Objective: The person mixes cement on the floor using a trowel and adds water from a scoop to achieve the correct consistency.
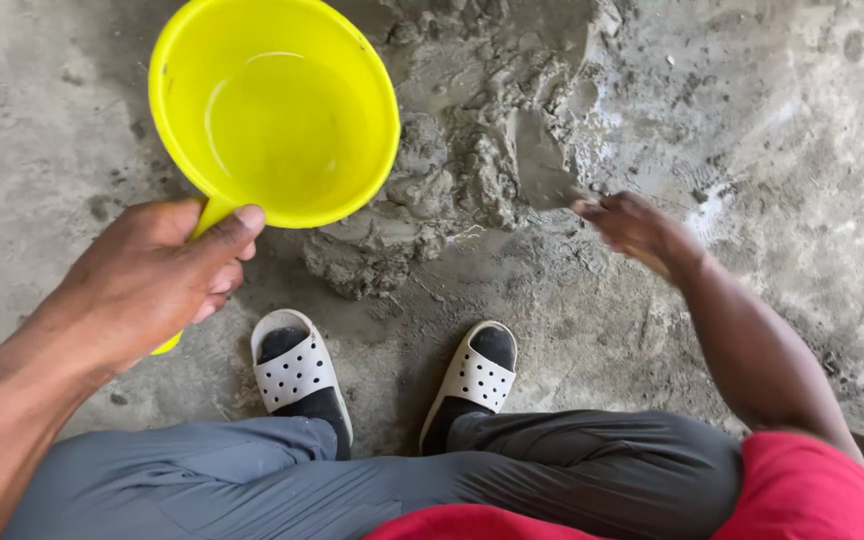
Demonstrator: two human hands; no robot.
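Round yellow plastic scoop bowl (274, 110) with a short handle, held up over the left of the scene, a little water pooled in its bottom. Left hand (157, 280) wrapped around the handle, fingers (222, 283) closed on it and thumb laid along the top by the rim. Probably light and stiff, smooth plastic likely slick when wet; the handle close under the rim looks the surest place to hold, with the bowl kept level so the water stays in. Just beside the bowl, to the right and beyond it, a lumpy grey heap of wet mortar (452, 170) on the floor, soft, heavy and sticky by the look of it. Flat steel trowel blade (544, 172), coated grey, set against the right flank of the heap. Right hand (637, 232) just behind the blade, blurred; apparently closed on the trowel's handle, though the handle itself hidden under the hand. Around the heap, stained grey concrete floor (802, 140), smeared with pale slurry. Near the lower edge, two white perforated slide sandals (294, 370) over dark socks, well apart from the bowl and close to the foot of the heap, then grey trousers (252, 480) and a red shirt hem (812, 490).
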